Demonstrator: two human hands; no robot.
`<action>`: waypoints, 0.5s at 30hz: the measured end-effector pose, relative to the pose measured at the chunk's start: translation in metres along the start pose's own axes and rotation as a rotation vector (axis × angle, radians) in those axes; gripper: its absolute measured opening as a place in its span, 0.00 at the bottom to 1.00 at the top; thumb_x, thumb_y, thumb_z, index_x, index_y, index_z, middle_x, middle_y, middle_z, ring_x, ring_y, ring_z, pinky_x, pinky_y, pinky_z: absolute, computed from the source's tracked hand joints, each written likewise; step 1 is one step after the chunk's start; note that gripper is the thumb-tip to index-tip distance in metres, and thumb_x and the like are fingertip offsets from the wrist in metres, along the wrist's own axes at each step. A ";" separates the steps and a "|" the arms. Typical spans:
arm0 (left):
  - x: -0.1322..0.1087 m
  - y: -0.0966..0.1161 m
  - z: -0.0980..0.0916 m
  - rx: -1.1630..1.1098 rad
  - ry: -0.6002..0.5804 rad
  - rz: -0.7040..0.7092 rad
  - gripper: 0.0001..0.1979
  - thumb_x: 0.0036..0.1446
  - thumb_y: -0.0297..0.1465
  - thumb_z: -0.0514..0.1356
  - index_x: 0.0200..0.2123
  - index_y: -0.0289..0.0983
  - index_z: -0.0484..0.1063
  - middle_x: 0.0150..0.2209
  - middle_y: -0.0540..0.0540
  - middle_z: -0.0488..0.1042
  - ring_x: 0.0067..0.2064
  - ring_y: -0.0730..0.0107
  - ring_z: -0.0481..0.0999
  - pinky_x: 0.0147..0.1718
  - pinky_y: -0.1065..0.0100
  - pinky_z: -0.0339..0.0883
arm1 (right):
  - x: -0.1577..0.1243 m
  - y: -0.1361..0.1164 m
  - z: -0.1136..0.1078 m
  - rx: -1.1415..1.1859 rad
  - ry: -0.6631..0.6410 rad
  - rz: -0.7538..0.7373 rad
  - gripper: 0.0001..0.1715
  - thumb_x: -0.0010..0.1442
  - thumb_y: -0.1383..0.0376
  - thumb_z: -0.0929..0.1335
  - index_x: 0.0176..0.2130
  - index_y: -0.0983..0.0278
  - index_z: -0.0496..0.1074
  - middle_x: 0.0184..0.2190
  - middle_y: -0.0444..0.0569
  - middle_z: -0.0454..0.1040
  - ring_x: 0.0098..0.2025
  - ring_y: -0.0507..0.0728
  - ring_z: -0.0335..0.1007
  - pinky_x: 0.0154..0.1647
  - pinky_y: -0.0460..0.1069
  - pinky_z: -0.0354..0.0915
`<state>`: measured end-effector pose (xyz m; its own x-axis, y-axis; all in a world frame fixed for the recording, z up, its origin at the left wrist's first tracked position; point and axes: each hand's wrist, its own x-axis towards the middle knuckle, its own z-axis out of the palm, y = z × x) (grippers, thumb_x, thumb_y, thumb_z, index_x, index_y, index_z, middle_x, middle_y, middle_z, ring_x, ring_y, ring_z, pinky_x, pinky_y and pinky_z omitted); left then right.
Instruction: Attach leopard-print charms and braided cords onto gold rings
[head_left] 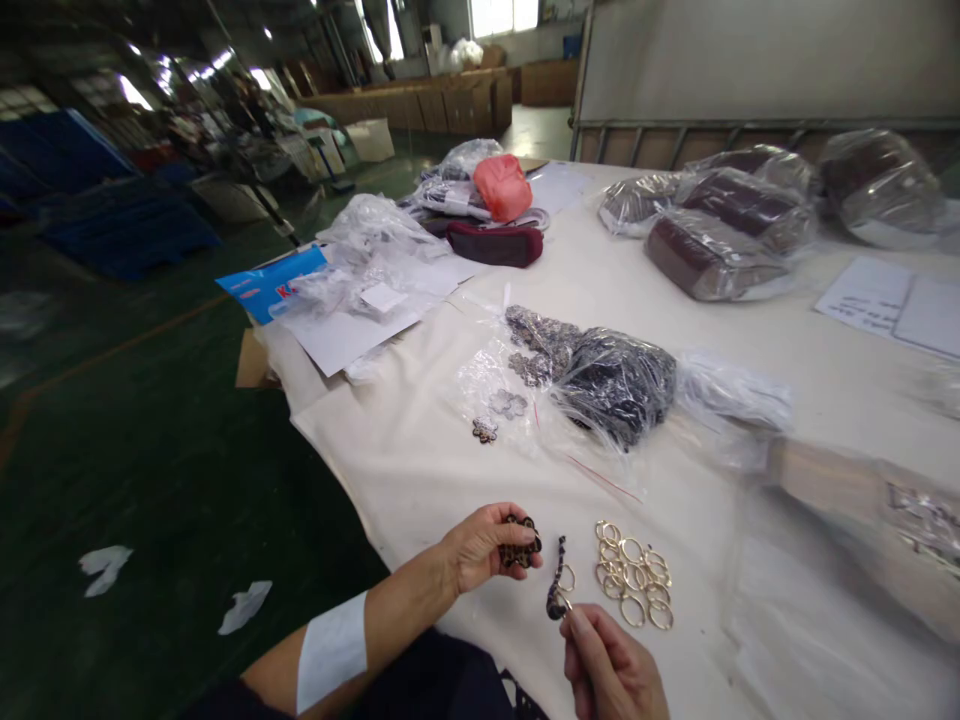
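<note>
Nearest the camera, the right hand (611, 665) comes up from the bottom edge with its fingers curled and the knuckles turned toward the viewer. Its grip is narrowed to a pinch of thumb and forefinger on the lower end of a dark strand (556, 588), which stands up from the fingertips just above the cloth-covered tabletop (420, 470). Just left of it, the left hand (484, 548) reaches in on a bare forearm with a white cuff (332, 650). Its palm is half turned up and its grip is closed around a cluster of dark flower-shaped pieces (520, 543), held beside the strand but not touching it. A loose heap of gold rings (634, 582) lies on the tabletop just right of the strand. Farther back lie two stray flower pieces (485, 430) and a clear bag of dark parts (615, 385). Beyond them are a maroon pouch (495, 243), a coral pouch (502, 186) and wrapped maroon bundles (712, 252).
</note>
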<state>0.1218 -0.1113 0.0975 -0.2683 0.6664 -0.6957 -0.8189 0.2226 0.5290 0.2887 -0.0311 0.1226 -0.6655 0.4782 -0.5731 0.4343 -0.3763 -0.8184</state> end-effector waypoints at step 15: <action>-0.041 -0.013 0.030 0.304 -0.044 0.093 0.17 0.37 0.31 0.69 0.34 0.32 0.73 0.24 0.48 0.74 0.21 0.76 0.71 0.20 0.76 0.63 | -0.012 0.010 -0.007 -0.289 0.050 -0.194 0.25 0.58 0.48 0.62 0.24 0.64 0.69 0.15 0.40 0.61 0.15 0.48 0.55 0.18 0.44 0.51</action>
<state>0.1587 -0.1207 0.1337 -0.3071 0.7223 -0.6197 -0.6010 0.3577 0.7147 0.3047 -0.0351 0.1212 -0.7252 0.5597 -0.4010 0.4609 -0.0380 -0.8866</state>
